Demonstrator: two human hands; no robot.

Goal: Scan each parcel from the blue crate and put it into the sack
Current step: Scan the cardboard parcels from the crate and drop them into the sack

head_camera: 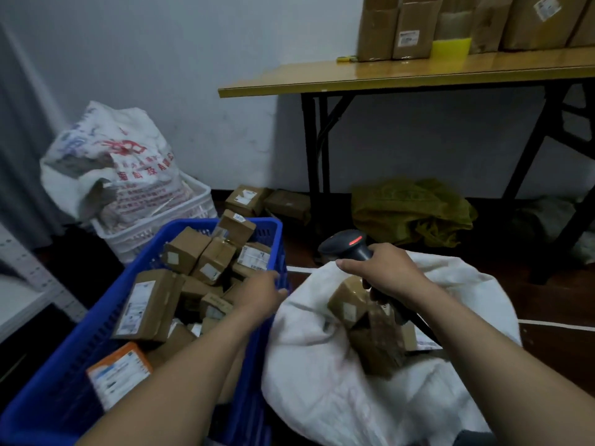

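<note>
Left hand [261, 292] spreads open over blue crate [80, 365] parcels [148, 304]; right hand [384, 273] grips scanner [347, 244].

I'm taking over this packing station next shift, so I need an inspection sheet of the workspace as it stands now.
Surface: dark floor; everything for the job sits on it.
Job's things: blue crate holding many cardboard parcels; white sack open beside it with brown parcels inside; black scanner, red light on.
Clutter: loose boxes by the wall, a crumpled green bag under the table, a full printed sack in a white basket.
Grippers: left hand reaching into the crate, holding nothing seen; right hand gripping the scanner over the sack.
Cables: a thin white line on the floor; what it is, unclear.
Surroundings: folding table with cartons, white wall.
</note>
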